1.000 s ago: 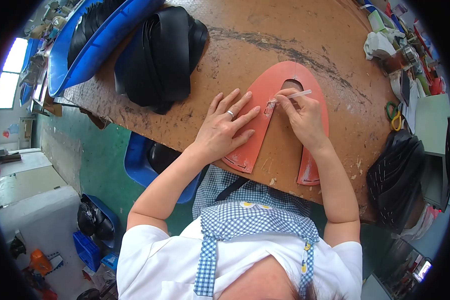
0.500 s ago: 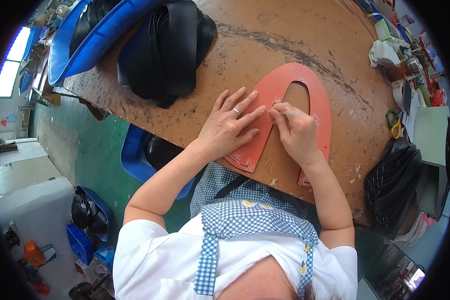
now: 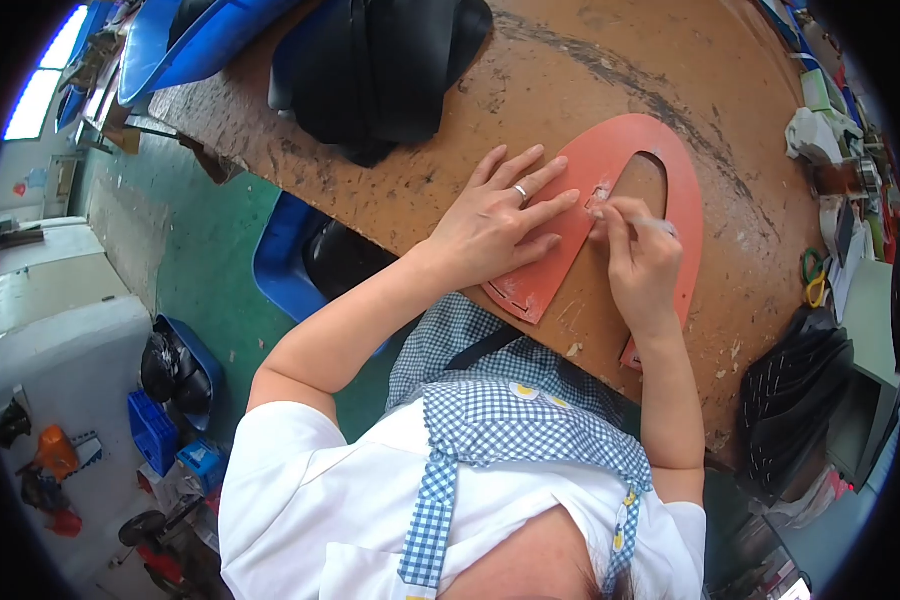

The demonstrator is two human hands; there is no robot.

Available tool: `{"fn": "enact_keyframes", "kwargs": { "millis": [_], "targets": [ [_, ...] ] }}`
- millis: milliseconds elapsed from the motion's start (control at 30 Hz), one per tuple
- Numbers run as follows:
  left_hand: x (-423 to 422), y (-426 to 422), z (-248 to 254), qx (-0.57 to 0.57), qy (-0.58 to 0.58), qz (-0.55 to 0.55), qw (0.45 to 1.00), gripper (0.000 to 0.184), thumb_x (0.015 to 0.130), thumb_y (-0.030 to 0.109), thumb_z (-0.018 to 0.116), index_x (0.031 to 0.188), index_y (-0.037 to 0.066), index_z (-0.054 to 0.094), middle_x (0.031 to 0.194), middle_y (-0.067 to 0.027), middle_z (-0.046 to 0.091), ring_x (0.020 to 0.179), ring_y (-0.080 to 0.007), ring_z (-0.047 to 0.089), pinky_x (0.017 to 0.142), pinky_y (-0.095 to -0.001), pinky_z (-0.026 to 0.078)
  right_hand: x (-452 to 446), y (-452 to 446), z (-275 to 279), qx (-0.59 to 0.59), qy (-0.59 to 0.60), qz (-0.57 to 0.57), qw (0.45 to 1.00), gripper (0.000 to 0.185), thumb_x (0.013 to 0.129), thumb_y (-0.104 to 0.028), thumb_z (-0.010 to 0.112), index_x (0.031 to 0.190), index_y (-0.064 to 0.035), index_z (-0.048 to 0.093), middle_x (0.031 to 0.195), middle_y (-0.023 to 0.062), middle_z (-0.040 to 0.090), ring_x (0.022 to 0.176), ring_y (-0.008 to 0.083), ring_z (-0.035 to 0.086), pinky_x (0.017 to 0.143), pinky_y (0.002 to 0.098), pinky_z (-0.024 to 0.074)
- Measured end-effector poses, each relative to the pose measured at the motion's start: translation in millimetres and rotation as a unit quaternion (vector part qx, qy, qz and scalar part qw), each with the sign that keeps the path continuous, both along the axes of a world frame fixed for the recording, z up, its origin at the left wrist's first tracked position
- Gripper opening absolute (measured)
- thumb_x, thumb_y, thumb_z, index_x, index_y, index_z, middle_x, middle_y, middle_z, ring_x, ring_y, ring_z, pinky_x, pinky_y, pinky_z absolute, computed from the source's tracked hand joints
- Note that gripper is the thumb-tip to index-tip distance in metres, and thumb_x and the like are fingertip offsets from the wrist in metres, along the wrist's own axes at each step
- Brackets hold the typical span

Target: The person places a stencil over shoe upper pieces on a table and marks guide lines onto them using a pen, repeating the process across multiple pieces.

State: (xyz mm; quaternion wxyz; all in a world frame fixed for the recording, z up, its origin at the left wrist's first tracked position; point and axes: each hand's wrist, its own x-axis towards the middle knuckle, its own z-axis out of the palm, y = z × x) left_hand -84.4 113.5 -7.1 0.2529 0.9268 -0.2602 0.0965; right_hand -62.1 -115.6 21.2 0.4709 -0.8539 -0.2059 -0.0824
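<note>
A red horseshoe-shaped template [image 3: 660, 150] lies flat on the brown worktable, with small slots and whitish smears on it. Dark material shows through the slots near its lower left end. My left hand [image 3: 495, 215] rests on the template's left arm, fingers spread, a ring on one finger. My right hand [image 3: 642, 255] is closed in a pinch around a slim pale pen [image 3: 662, 226]. The pen's tip is hidden by the fingers, close to a slot on the inner edge of the left arm.
Folded black sheets [image 3: 370, 75] lie on the worktable [image 3: 570, 70] at the upper left, beside a blue bin [image 3: 185, 45]. Black pieces with pale marks [image 3: 795, 395] hang at the right edge, near scissors [image 3: 815, 278]. Another blue bin [image 3: 282, 265] stands below the table.
The view has shifted, so the table and template appear farther right. My right hand still pinches the pen, and its fingers have shifted slightly down from the slot, uncovering it. My left hand stays on the template.
</note>
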Motion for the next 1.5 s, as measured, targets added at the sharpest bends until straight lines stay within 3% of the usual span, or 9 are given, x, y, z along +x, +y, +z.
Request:
{"fn": "enact_keyframes", "kwargs": {
  "millis": [100, 300, 600, 800, 900, 1033, 1200, 1400, 1500],
  "targets": [
    [0.8, 1.0, 0.4, -0.003, -0.002, -0.004, 1.0, 0.06, 0.091, 0.033, 0.078, 0.149, 0.025, 0.065, 0.169, -0.0088, 0.046, 0.155, -0.0374, 0.04, 0.128, -0.0599, 0.027, -34.9, 3.9, 7.8, 0.063, 0.107, 0.043, 0.991, 0.006, 0.101, -0.008, 0.072, 0.104, -0.0027, 0.072, 0.088, 0.0126, 0.078, 0.073, 0.0234, 0.078, 0.063, 0.0338, 0.0595],
    [1.5, 0.4, -4.3, -0.007, -0.015, -0.004, 1.0, 0.06, 0.091, 0.033, 0.078, 0.149, 0.026, 0.066, 0.167, -0.0087, 0.048, 0.155, -0.0375, 0.04, 0.128, -0.06, 0.028, -62.3, 40.9, -7.5, 0.064, 0.012, 0.207, 0.976, 0.011, 0.094, -0.008, 0.077, 0.104, -0.004, 0.073, 0.097, 0.0139, 0.078, 0.08, 0.0307, 0.077, 0.069, 0.0373, 0.0605],
    [1.0, 2.0, -3.8, 0.006, -0.006, -0.005, 1.0, 0.058, 0.093, 0.034, 0.076, 0.149, 0.026, 0.065, 0.169, -0.0073, 0.045, 0.156, -0.0364, 0.039, 0.129, -0.0595, 0.026, -67.2, 8.6, 12.5, -0.008, 0.087, 0.187, 0.978, 0.008, 0.094, -0.007, 0.076, 0.099, -0.0037, 0.071, 0.089, 0.0112, 0.075, 0.072, 0.0288, 0.074, 0.062, 0.0377, 0.0579],
    [1.1, 2.2, 2.6, 0.002, 0.0, -0.01, 1.0, 0.059, 0.092, 0.03, 0.077, 0.149, 0.025, 0.065, 0.169, -0.0081, 0.046, 0.155, -0.0372, 0.039, 0.128, -0.0592, 0.027, -75.4, 18.2, 6.3, -0.019, -0.04, 0.162, 0.986, 0.008, 0.093, -0.008, 0.077, 0.095, -0.0045, 0.07, 0.084, 0.0089, 0.073, 0.068, 0.028, 0.072, 0.061, 0.0386, 0.0567],
    [3.1, 2.4, 7.4, 0.018, 0.002, -0.015, 1.0, 0.061, 0.091, 0.029, 0.078, 0.15, 0.022, 0.065, 0.169, -0.0102, 0.045, 0.155, -0.038, 0.04, 0.127, -0.0588, 0.028, -68.7, 7.1, 11.2, -0.016, 0.017, 0.193, 0.981, 0.007, 0.094, -0.009, 0.077, 0.096, -0.0052, 0.072, 0.085, 0.0118, 0.074, 0.072, 0.0315, 0.074, 0.063, 0.0393, 0.0577],
    [2.8, -0.6, 12.6, 0.051, 0.009, -0.016, 0.999, 0.061, 0.093, 0.029, 0.077, 0.151, 0.02, 0.063, 0.169, -0.0118, 0.044, 0.155, -0.0389, 0.038, 0.127, -0.0585, 0.027, -27.8, -23.3, 14.3, 0.02, -0.001, 0.005, 1.0, 0.012, 0.096, -0.013, 0.076, 0.105, -0.0068, 0.072, 0.088, 0.0174, 0.074, 0.077, 0.0377, 0.074, 0.066, 0.0423, 0.059],
    [-0.2, -2.1, 19.6, 0.072, 0.013, -0.023, 0.997, 0.062, 0.094, 0.028, 0.076, 0.153, 0.015, 0.061, 0.169, -0.014, 0.043, 0.156, -0.0393, 0.037, 0.128, -0.058, 0.024, 32.5, -70.4, 3.6, -0.281, -0.088, -0.285, 0.912, 0.039, 0.093, -0.021, 0.081, 0.119, 0.0041, 0.068, 0.098, 0.0236, 0.076, 0.098, 0.0395, 0.076, 0.082, 0.0489, 0.0611],
    [-1.0, -6.9, 23.2, 0.029, 0.042, -0.007, 0.999, 0.079, 0.091, 0.02, 0.078, 0.161, 0.006, 0.044, 0.168, -0.0188, 0.042, 0.157, -0.0403, 0.034, 0.129, -0.0548, 0.025, 48.9, -81.7, 11.5, -0.141, 0.187, -0.21, 0.949, 0.045, 0.088, -0.028, 0.085, 0.115, 0.0034, 0.066, 0.107, 0.0202, 0.072, 0.102, 0.0376, 0.071, 0.091, 0.0498, 0.0567],
    [-5.9, -9.0, 23.4, -0.079, 0.059, 0.043, 0.994, 0.092, 0.09, 0.004, 0.078, 0.168, 0.005, 0.029, 0.164, -0.022, 0.045, 0.153, -0.0376, 0.041, 0.126, -0.0509, 0.034, 17.7, -92.8, 19.5, -0.011, -0.004, -0.192, 0.981, 0.038, 0.088, -0.022, 0.087, 0.112, -0.0002, 0.068, 0.105, 0.0192, 0.073, 0.097, 0.035, 0.073, 0.088, 0.0447, 0.057]
  ]
}}
